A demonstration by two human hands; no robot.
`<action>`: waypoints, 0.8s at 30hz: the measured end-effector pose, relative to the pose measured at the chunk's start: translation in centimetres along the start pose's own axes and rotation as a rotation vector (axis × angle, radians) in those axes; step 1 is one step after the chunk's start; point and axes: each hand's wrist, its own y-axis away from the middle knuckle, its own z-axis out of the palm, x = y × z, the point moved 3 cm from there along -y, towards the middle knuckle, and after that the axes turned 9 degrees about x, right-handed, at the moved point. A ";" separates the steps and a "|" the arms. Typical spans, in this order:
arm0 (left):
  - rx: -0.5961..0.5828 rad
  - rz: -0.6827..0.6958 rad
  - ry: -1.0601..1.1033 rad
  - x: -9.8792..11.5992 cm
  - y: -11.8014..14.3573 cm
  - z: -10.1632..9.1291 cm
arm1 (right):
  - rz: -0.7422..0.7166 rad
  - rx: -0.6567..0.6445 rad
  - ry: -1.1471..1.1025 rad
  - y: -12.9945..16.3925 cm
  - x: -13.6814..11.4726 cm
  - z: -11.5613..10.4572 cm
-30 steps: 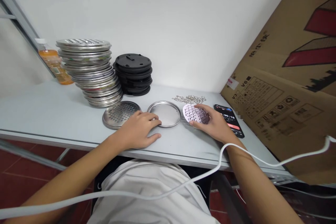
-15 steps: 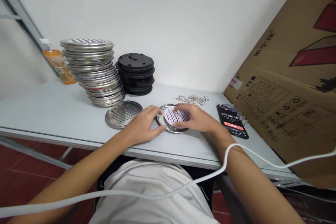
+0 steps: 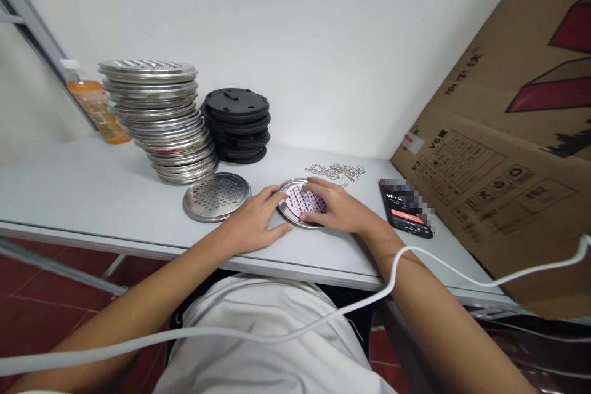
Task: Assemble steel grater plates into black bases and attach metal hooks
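Observation:
A shallow round metal tray (image 3: 285,208) lies on the grey table (image 3: 92,197) in front of me. Inside it sits a white perforated disc (image 3: 302,200). My right hand (image 3: 339,209) rests on the disc, its fingers pressing it down into the tray. My left hand (image 3: 252,226) lies on the table at the tray's left rim, fingertips touching the edge. A perforated metal lid (image 3: 216,196) lies flat just left of my left hand.
A tall stack of metal lids (image 3: 159,117) and a stack of black discs (image 3: 236,124) stand at the back. Small metal clips (image 3: 337,170) lie behind the tray. A phone (image 3: 406,215) lies to the right, beside a leaning cardboard box (image 3: 508,135). An orange bottle (image 3: 95,104) stands far left.
My right hand carried the white perforated disc from beside the phone leftward into the metal tray and now presses it there. My left hand shifted slightly to the tray's rim.

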 end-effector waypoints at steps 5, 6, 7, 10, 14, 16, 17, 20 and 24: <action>-0.003 -0.008 0.001 -0.4 0.1 0.3 | 0.023 -0.002 -0.034 -0.1 -0.1 0.0; -0.002 0.004 0.007 -0.4 0.1 0.3 | 0.017 -0.001 -0.036 -0.1 -0.1 0.0; -0.003 0.014 0.015 -0.4 0.0 0.2 | 0.012 0.003 -0.036 -0.2 -0.2 0.0; -0.001 0.026 0.029 -0.3 0.0 0.1 | 0.004 0.005 -0.018 -0.2 -0.2 0.0; -0.011 0.021 0.016 -0.2 0.0 0.0 | 0.003 0.012 -0.006 -0.3 -0.1 0.2; -0.017 0.011 -0.005 -0.2 0.1 0.1 | -0.004 0.037 -0.003 -0.3 -0.1 0.4; -0.021 0.003 -0.018 -0.2 0.1 0.1 | -0.006 0.048 -0.002 -0.4 -0.1 0.5; -0.033 -0.010 -0.051 -0.2 0.1 0.1 | -0.003 0.056 -0.024 -0.5 -0.2 0.8; -0.024 -0.005 -0.062 -0.2 0.0 0.0 | 0.052 0.078 -0.173 -0.3 0.1 0.3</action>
